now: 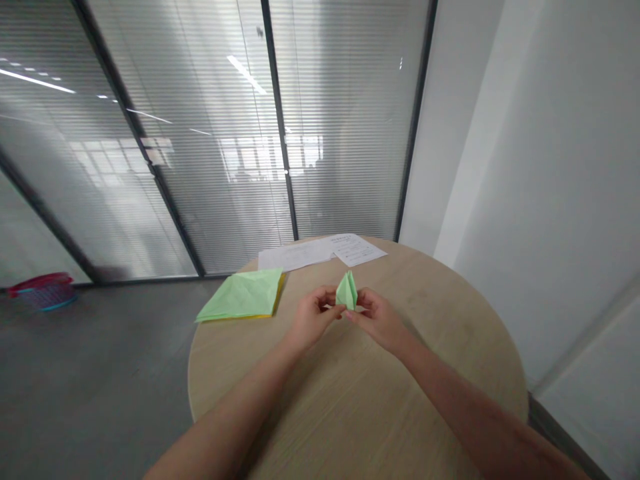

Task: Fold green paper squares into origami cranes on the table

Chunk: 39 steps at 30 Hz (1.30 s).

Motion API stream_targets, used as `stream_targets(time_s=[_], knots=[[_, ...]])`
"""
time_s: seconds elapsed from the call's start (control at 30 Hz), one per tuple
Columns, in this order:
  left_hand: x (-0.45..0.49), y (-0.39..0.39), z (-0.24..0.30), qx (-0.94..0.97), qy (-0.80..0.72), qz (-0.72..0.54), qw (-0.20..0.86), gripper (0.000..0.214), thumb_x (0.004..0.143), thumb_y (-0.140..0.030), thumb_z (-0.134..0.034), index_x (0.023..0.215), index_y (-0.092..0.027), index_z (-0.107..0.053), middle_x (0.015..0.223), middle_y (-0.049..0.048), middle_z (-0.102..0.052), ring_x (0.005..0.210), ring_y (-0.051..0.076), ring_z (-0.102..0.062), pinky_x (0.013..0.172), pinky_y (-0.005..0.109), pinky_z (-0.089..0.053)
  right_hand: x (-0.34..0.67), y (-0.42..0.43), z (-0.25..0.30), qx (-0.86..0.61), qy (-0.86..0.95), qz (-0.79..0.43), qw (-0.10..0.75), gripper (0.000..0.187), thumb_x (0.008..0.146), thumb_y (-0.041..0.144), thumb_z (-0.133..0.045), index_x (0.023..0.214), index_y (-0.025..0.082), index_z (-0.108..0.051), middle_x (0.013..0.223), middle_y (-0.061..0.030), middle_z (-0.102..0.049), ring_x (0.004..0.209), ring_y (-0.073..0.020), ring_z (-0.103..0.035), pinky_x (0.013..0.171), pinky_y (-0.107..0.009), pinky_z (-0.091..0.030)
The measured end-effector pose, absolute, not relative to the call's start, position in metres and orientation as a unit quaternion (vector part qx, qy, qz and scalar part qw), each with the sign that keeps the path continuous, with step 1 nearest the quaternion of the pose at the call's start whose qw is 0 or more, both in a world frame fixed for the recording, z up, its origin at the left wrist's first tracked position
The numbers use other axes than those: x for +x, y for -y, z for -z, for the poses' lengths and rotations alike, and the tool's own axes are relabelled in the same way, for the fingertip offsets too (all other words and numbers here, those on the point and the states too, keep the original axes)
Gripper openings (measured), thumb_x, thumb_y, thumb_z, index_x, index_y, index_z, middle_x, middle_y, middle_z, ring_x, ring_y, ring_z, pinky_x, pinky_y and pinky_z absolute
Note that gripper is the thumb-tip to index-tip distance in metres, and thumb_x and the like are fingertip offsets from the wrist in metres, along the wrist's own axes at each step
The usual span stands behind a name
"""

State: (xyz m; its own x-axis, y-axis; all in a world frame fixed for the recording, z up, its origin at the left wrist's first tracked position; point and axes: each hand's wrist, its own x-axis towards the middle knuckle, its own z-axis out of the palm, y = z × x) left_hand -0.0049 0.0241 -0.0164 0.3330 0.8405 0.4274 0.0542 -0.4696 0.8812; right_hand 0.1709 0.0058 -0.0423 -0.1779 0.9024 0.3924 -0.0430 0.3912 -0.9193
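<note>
So I've got a little green folded paper (347, 291) pinched between both hands, up near the 12 o'clock side of the table (380, 407) (calling the far edge 12). My left hand (314, 317) grips it from its 9 o'clock side and my right hand (379, 320) has it from 3 o'clock. Thumbs are toward me at the bottom of the thing, tips nearly meeting, other fingers curled round the sides. It's upright, points at the top with a gap between the folds. Can't really tell if the bottom touches the wood or is just above it.

Over at 10 o'clock there's a big piece of green paper (243, 297) lying flat, with yellow paper (279, 294) peeking out under its right side, and one corner reaches the table edge. White paper (295, 255) sits around 11, and the printed sheet (358, 249) is at 12, the two meeting at their edges. Print's too small to read.

Off the table, there's a red and blue basket (45, 292) on the grey floor (120, 373) between 9 and 10, glass with blinds (350, 133) past 12, and a white wall (560, 200) at 2.
</note>
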Motion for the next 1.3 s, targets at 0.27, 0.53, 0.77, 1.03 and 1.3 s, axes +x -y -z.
stream_targets(time_s=[0.27,0.53,0.77,1.03,1.3], knots=[[-0.0044,-0.0252,0.0147,0.635,-0.304,-0.464,0.538,0.035,0.071,-0.035,-0.082,0.095,-0.014,-0.067,0.084,0.0049,-0.074,0.071,0.015,-0.067,0.064,0.026,-0.055,0.1748,-0.0098,0.0387,-0.376,0.558,-0.479,0.564,0.032,0.068,0.035,-0.081,0.08,0.02,-0.056,0.073,0.0021,-0.063,0.067,-0.0145,-0.062,0.069,-0.031,-0.053],[-0.0048,-0.0255,0.0148,0.602,-0.365,-0.468,0.534,0.034,0.068,-0.041,-0.083,0.082,-0.014,-0.067,0.071,0.0021,-0.071,0.061,0.013,-0.064,0.062,0.027,-0.055,0.1726,-0.0042,0.0326,-0.361,0.538,-0.545,0.532,0.043,0.069,0.039,-0.082,0.103,0.018,-0.068,0.079,-0.0015,-0.07,0.069,-0.0144,-0.064,0.068,-0.029,-0.054],[-0.0041,-0.0241,0.0143,0.595,-0.381,-0.467,0.531,0.034,0.065,-0.04,-0.085,0.078,-0.015,-0.066,0.071,0.0022,-0.071,0.061,0.013,-0.065,0.059,0.025,-0.054,0.1731,-0.0049,0.0356,-0.383,0.557,-0.525,0.517,0.034,0.075,0.051,-0.074,0.084,0.018,-0.072,0.083,-0.0052,-0.071,0.077,-0.0194,-0.068,0.061,-0.028,-0.055],[-0.0032,-0.0232,0.0143,0.606,-0.377,-0.462,0.527,0.032,0.068,-0.041,-0.084,0.08,-0.014,-0.072,0.072,0.0031,-0.072,0.063,0.014,-0.065,0.06,0.026,-0.055,0.1726,-0.0031,0.0337,-0.405,0.582,-0.493,0.505,0.033,0.075,0.05,-0.073,0.083,0.018,-0.069,0.078,-0.0036,-0.071,0.07,-0.0179,-0.068,0.057,-0.027,-0.053],[-0.0046,-0.0236,0.0139,0.602,-0.333,-0.545,0.479,0.035,0.071,-0.037,-0.081,0.095,-0.016,-0.069,0.077,0.0021,-0.072,0.065,0.014,-0.064,0.059,0.025,-0.053,0.1722,-0.004,0.035,-0.38,0.581,-0.51,0.507,0.035,0.073,0.052,-0.075,0.077,0.018,-0.065,0.075,-0.0023,-0.068,0.068,-0.0173,-0.067,0.06,-0.028,-0.054]])
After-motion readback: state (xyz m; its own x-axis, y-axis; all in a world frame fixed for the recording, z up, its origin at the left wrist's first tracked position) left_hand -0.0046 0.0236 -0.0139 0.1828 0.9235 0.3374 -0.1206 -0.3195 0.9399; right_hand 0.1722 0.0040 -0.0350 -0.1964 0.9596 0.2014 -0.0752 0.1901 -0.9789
